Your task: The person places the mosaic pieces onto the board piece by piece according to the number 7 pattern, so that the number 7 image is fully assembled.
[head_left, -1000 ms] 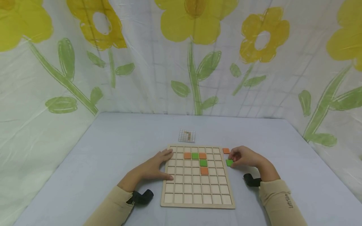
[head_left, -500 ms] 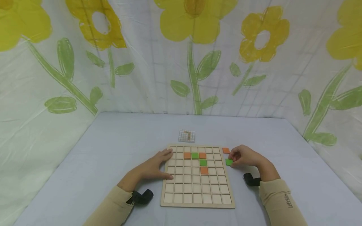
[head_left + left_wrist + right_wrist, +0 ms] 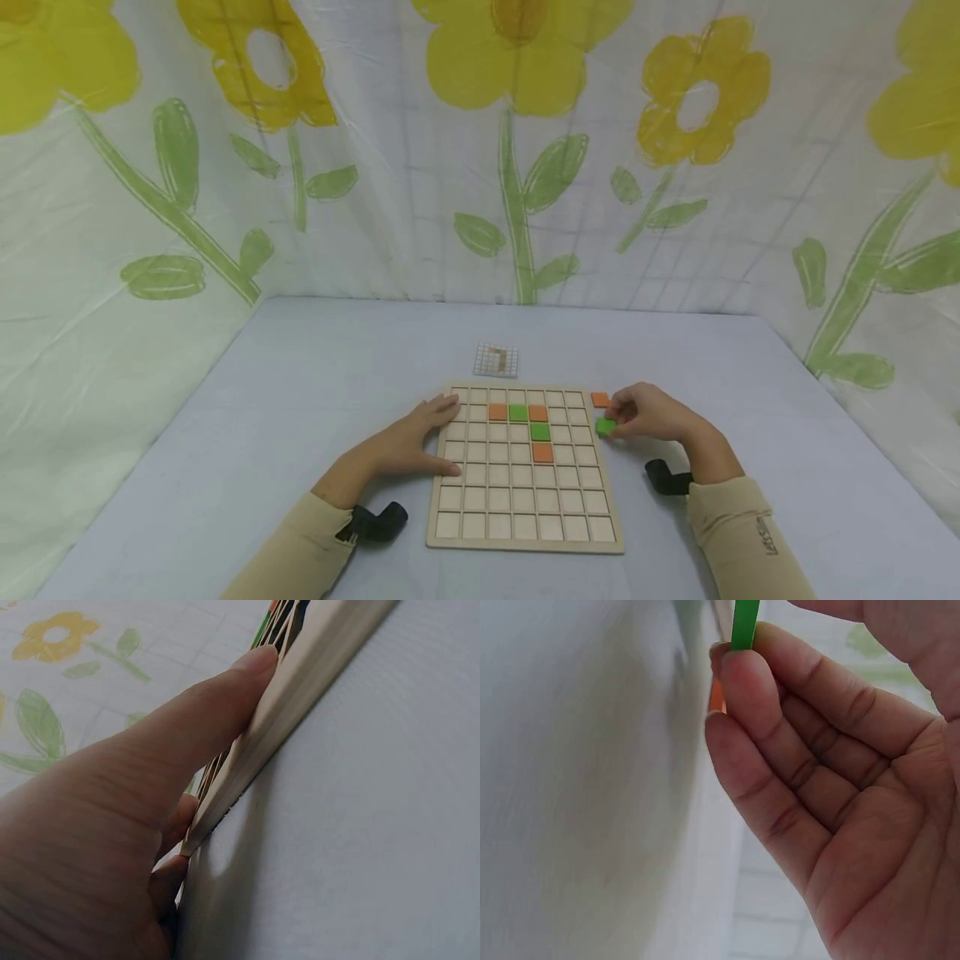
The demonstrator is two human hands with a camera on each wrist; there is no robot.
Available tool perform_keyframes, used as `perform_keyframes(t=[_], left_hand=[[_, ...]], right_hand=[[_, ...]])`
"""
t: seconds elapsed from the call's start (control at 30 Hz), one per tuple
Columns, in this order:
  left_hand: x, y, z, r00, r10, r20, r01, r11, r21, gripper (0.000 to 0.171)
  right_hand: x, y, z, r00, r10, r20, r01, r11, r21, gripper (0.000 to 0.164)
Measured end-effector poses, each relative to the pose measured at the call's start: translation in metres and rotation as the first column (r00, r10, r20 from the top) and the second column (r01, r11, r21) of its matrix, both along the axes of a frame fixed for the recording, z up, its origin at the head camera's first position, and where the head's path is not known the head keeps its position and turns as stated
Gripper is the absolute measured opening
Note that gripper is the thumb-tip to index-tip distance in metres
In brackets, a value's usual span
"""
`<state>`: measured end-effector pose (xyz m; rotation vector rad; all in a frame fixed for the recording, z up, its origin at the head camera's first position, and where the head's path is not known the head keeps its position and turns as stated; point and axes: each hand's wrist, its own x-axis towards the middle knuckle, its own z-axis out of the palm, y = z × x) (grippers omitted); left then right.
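Note:
A wooden grid board (image 3: pixel 525 547) lies on the table, with orange and green square tiles in some of its cells. My left hand (image 3: pixel 405 443) rests along the board's left edge, fingers and thumb spread over the rim; in the left wrist view the thumb (image 3: pixel 202 712) lies on the board's edge (image 3: pixel 262 735). Just off the board's right side, my right hand (image 3: pixel 652 414) pinches a green tile (image 3: pixel 604 427). The right wrist view has this tile (image 3: pixel 745 622) edge-on at the fingertips. A loose orange tile (image 3: pixel 600 400) lies beyond it.
Behind the board lies a small card (image 3: pixel 496 360) printed with a grid and a coloured pattern. A white curtain (image 3: pixel 375 208) with painted yellow flowers hangs at the table's back. Black wrist mounts (image 3: pixel 380 523) sit on both forearms.
The green tile at the right hand has shifted slightly toward the board and now looks tilted, where before it lay flat. The left hand keeps its place on the board's edge.

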<state>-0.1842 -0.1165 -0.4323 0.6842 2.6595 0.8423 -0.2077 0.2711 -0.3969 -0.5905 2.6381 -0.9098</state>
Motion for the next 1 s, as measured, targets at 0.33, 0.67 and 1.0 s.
perform_keyframes(t=[0.33,0.67,1.0], left_hand=[[-0.001,0.000,0.001,1.000,0.000,0.006,0.000,1.000,-0.002,0.097],[-0.001,0.000,0.001,1.000,-0.002,0.003,0.002,1.000,0.002,0.098],[0.000,0.000,0.002,1.000,-0.008,0.015,0.008,1.000,0.006,0.098]], right_hand=[[0.002,-0.015,0.006,1.000,-0.008,0.018,0.009,1.000,-0.009,0.023],[0.009,-0.037,0.009,0.995,0.090,-0.036,-0.089,0.996,0.024,0.019],[0.016,-0.054,0.011,0.991,0.133,-0.014,-0.133,0.991,0.025,0.018]])
